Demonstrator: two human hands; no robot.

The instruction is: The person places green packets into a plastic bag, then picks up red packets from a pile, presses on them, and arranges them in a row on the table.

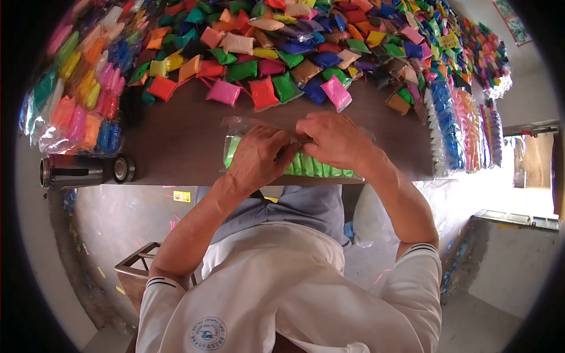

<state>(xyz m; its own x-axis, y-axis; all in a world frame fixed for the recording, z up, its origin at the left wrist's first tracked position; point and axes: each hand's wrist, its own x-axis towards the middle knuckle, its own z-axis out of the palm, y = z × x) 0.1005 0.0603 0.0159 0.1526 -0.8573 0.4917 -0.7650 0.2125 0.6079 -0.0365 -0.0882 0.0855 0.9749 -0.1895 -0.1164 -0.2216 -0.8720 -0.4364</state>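
Note:
A clear plastic bag [233, 125] lies near the table's front edge, with a row of bright green packets [318, 167] in it. My left hand [259, 154] rests over the bag's left part, fingers curled and pinching its film. Close beside it, my right hand [331, 140] has its fingertips bent down onto the bag's upper edge. Both hands look closed on the plastic, though the fingertips are partly hidden. Some green shows left of my left hand and below my right.
A big heap of colourful small packets [259, 70] covers the table's [170, 129] far side. Filled bags stand at the left [76, 117] and right [465, 129]. A steel flask [76, 171] lies at the left edge beside its lid [123, 169]. A stool [132, 270] stands below.

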